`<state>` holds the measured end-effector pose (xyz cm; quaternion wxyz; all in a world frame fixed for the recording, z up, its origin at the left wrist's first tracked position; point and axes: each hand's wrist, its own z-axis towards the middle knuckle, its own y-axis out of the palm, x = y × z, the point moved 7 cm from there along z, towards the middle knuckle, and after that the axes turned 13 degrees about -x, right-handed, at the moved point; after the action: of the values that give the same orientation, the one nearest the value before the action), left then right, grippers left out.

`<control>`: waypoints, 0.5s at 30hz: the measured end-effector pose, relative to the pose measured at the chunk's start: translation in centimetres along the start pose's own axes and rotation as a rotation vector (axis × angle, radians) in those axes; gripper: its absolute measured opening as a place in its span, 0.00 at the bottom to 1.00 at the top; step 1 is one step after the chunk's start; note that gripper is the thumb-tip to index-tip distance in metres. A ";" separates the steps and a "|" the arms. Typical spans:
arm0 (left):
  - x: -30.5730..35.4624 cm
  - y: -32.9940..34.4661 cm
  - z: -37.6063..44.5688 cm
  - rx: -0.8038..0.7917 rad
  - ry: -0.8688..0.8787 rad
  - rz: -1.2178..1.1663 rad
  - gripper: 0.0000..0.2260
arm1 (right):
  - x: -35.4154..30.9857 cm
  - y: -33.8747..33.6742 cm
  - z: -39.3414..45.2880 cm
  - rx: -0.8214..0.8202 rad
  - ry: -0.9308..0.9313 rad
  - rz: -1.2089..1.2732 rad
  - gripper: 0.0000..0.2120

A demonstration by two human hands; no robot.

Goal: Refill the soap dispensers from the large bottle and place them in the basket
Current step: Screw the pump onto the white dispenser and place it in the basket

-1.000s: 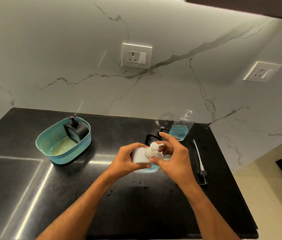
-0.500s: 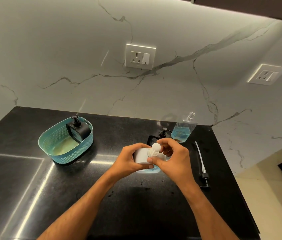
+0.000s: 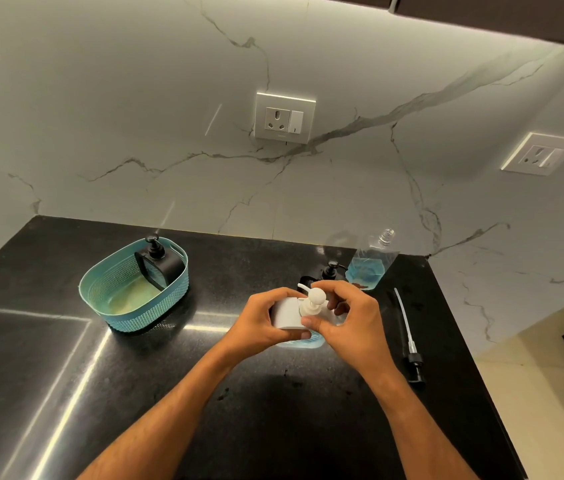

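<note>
A white plastic soap dispenser is gripped by the left hand over the black speckled countertop, its round pump head pinched by the right hand. Two black dispensers are seen: one in the woven teal basket, one beside the clear large bottle.

Three soap dispensers: one white plastic, two black. One teal woven plastic basket. One clear large bottle. One loose black pump with tube. Two white wall sockets.

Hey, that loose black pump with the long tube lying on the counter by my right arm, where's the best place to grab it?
Pinch the black pump head, coming from above on the right. It is the thick, rigid end and lies nearest you; the thin tube trails away toward the large bottle and looks likely to bend under a grip.
</note>
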<state>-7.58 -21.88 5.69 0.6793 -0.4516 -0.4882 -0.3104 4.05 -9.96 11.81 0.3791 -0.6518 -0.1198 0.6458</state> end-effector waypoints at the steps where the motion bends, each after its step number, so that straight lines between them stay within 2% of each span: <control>1: 0.0 0.0 0.0 -0.005 -0.001 0.002 0.26 | 0.1 0.0 0.1 -0.008 0.000 -0.011 0.26; 4: 0.0 0.0 0.3 -0.019 -0.009 0.001 0.26 | 0.3 0.0 0.5 0.023 0.035 0.000 0.22; 6: 0.0 -0.3 0.4 -0.001 -0.003 -0.008 0.25 | 0.3 -0.1 0.7 0.046 0.047 0.033 0.22; 9: 0.0 -0.4 0.6 0.000 -0.002 -0.006 0.26 | 0.4 0.2 0.6 0.017 0.025 0.056 0.25; 12: 0.0 -0.3 0.8 -0.014 -0.009 0.006 0.26 | 0.8 0.2 0.9 -0.012 0.003 0.049 0.23; 15: 0.0 -0.1 1.0 -0.025 -0.009 0.006 0.26 | 0.8 -0.2 0.8 0.082 0.020 0.046 0.22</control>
<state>-8.07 -21.06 5.82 0.6722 -0.4628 -0.4862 -0.3124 3.42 -9.06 11.45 0.3918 -0.6448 -0.0746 0.6520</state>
